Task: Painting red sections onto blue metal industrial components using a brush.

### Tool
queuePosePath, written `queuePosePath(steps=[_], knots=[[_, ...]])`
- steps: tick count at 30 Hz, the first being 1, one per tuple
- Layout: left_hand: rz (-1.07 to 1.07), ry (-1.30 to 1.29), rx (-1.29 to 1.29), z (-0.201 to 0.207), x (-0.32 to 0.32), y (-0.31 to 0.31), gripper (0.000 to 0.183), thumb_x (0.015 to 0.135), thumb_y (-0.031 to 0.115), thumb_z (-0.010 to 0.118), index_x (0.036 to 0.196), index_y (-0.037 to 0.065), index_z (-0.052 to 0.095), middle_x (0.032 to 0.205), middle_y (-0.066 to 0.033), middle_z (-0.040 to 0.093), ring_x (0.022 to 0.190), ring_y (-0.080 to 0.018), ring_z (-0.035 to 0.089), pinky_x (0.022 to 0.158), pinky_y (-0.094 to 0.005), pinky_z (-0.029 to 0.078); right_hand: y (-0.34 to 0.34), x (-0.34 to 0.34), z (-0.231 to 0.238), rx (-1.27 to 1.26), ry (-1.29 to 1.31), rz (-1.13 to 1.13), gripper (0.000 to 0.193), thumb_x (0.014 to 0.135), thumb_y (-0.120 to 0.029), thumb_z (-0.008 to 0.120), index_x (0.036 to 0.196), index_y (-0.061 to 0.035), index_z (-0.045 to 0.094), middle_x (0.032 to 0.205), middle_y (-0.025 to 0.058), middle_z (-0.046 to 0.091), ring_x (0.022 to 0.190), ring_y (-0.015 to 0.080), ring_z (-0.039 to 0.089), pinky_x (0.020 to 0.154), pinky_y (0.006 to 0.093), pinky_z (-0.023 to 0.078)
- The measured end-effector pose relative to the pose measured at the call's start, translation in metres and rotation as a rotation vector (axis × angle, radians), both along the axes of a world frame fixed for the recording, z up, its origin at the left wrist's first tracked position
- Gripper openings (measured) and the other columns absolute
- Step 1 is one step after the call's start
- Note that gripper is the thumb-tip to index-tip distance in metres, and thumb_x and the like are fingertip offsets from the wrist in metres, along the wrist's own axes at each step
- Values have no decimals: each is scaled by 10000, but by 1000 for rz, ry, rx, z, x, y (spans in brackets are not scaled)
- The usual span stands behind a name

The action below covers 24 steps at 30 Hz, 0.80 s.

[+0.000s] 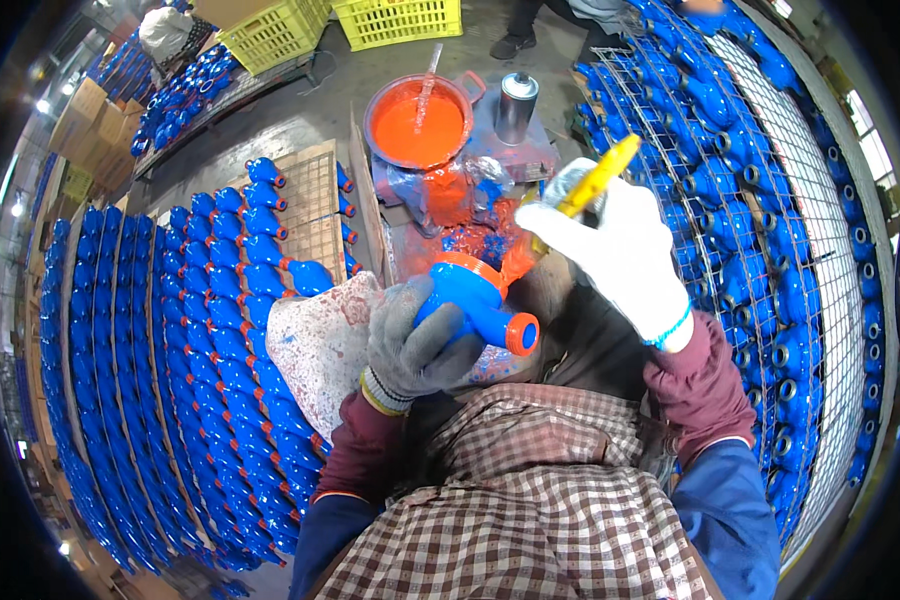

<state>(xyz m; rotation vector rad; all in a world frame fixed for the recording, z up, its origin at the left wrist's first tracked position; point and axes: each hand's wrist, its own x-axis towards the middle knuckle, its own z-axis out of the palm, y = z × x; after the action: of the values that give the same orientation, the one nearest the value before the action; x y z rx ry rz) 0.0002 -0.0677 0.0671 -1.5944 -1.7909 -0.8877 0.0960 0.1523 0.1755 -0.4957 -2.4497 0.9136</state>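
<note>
In my left hand (410,340), in a grey glove, is a blue metal casting (463,297) with a wide round body and a side spout. Orange paint covers its upper rim and the spout's end, which points to the right. My right hand (625,255), in a white glove, is closed round the yellow handle of a paintbrush (602,178). The brush slants down to the left, its orange-coated head at the casting's rim. Beyond the casting stands a pot (371,140) of orange paint (420,130) with a paint-smeared stick (429,85) in it.
A metal can (516,105) stands right of the pot. Rows of blue castings (240,290) with orange ends fill the left. On the right, more blue castings (740,270) lie among wire mesh racks (820,240). Yellow crates (395,20) and a person's shoe (512,46) are at the back.
</note>
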Motion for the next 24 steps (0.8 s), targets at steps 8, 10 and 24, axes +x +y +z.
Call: queuePosePath(steps=[8, 10, 24], knots=[[46, -907, 524, -62, -16, 22, 572, 647, 64, 724, 1161, 68, 473, 1097, -120, 537, 948, -255, 592, 844, -431, 504, 37, 16, -15, -672, 197, -297, 330, 829, -95, 697, 1153, -72, 641, 940, 103, 637, 649, 135, 581, 556, 261, 461], [-312, -1717, 794, -71, -39, 18, 585, 683, 95, 711, 1202, 55, 445, 1096, -99, 538, 970, -225, 594, 884, -406, 514, 58, 22, -65, 638, 436, -262, 239, 933, -297, 634, 1012, -77, 589, 645, -49, 469, 487, 17, 390, 439, 190, 261], [-326, -1894, 897, 2, -205, -54, 519, 822, 303, 682, 1245, 44, 528, 1083, -122, 635, 935, -258, 646, 843, -408, 543, 5, 7, -77, -846, 465, -489, 296, 959, -395, 574, 780, -170, 503, 535, -73, 344, 435, 24, 297, 425, 220, 206]])
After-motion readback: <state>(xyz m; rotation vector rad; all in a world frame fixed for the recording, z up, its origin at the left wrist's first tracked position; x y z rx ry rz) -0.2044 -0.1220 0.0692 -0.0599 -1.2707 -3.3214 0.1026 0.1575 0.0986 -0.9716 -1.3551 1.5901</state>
